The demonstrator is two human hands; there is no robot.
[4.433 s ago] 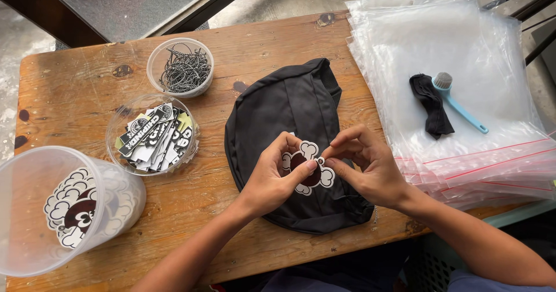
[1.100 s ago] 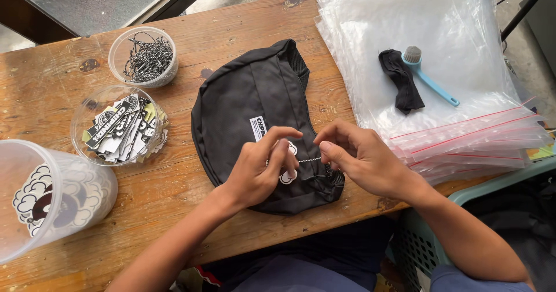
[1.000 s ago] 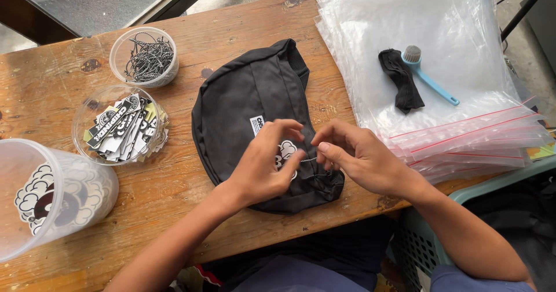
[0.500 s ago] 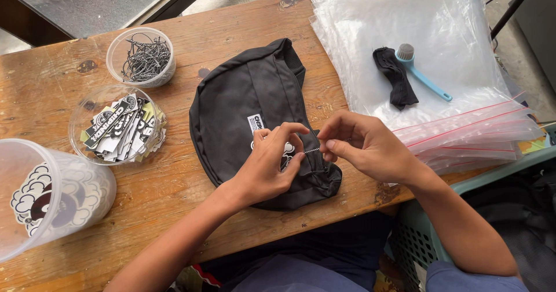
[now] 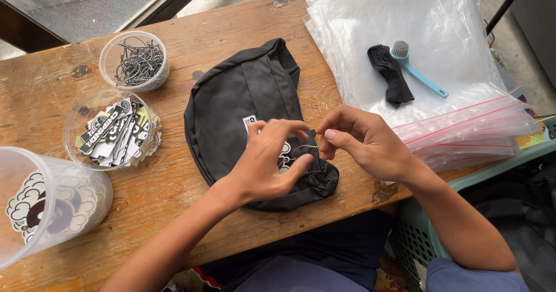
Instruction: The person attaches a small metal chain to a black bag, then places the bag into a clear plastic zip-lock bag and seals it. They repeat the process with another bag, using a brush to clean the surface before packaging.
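A black fabric pouch bag lies on the wooden table. Over its lower right corner my left hand pinches a small white cloud-shaped tag, mostly hidden under the fingers. My right hand pinches the other end of a thin metal ball chain stretched between both hands. A small white label shows on the bag beside my left thumb.
At the left stand a tub of ball chains, a tub of printed tags and a large clear tub of cloud tags. A stack of zip bags at the right carries a black cloth and a blue brush. A green basket sits below.
The cloud tag lay flat on the bag under both hands; now the hands pinch a ball chain at it, fingers drawn closer together. The bag has not moved.
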